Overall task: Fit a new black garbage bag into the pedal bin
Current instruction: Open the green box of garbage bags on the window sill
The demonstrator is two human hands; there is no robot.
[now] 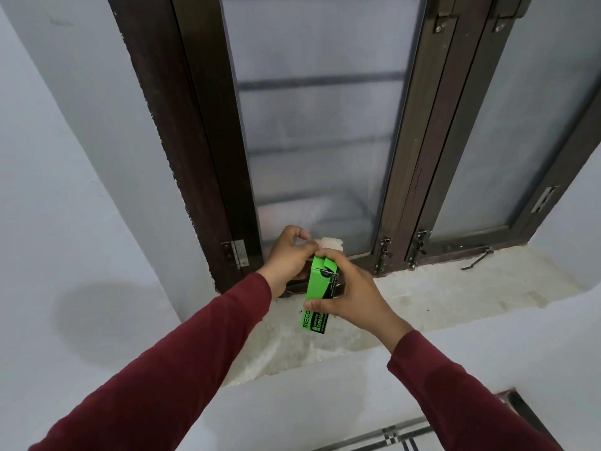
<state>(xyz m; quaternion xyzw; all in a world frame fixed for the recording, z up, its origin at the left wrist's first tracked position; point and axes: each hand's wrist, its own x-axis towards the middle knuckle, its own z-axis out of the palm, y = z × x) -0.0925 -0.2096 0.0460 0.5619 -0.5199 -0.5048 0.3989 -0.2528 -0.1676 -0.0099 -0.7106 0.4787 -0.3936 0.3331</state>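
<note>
In the middle of the frame, both hands hold a green box of garbage bags [317, 299] above a rough white window sill [439, 297]. The right hand [354, 296] has its grip closed around the middle of the box, with the thumb across the front. The left hand [287, 260] pinches the open top flap of the box with thumb and fingers, so its grip is narrow. Both arms wear dark red sleeves [182, 369]. Behind the hands stands a window with frosted glass [318, 131] in a dark brown frame [201, 151]. The pedal bin is not visible in the frame.
</note>
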